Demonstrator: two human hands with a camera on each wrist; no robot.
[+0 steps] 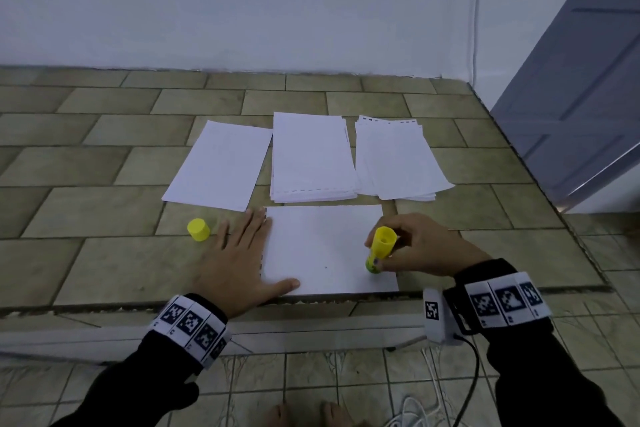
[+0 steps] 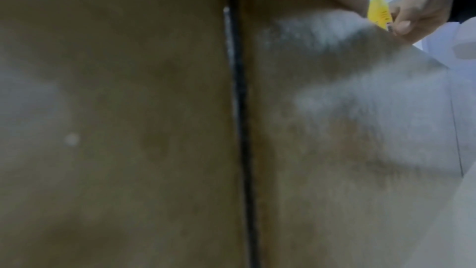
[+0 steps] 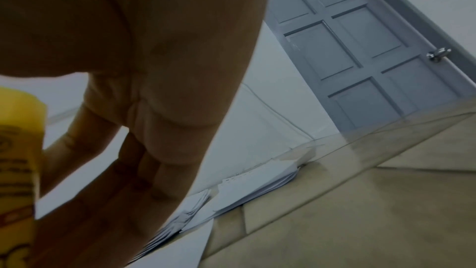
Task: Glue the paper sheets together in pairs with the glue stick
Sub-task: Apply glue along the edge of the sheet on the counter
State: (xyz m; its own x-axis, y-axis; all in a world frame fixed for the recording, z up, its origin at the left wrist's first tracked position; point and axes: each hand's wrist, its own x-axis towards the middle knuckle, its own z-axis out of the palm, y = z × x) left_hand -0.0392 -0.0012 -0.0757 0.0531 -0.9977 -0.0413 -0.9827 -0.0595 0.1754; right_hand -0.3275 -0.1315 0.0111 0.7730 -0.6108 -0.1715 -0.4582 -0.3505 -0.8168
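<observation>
And there it was: the right hand (image 1: 420, 246) had its fingers wrapped round the yellow glue stick (image 1: 379, 248), tip down on the near sheet (image 1: 322, 246) at about four o'clock of the page, close to its right edge. The left hand (image 1: 239, 260) lay flat with fingers spread, pinning the sheet's left edge at nine o'clock, thumb over the near corner. The cap (image 1: 198, 229) sat on the tiled ledge (image 1: 104, 253) just to the left of that hand. At twelve o'clock waited a single sheet (image 1: 221, 165), a middle stack (image 1: 311, 158) and a right stack (image 1: 398, 159). The risks, as I read them: only one side was held, so a hard drag toward nine could have buckled the paper; a stroke past the right edge would have glued the tile; and the sheet's near edge ran along the ledge's lip, so a slip could have sent it over.
</observation>
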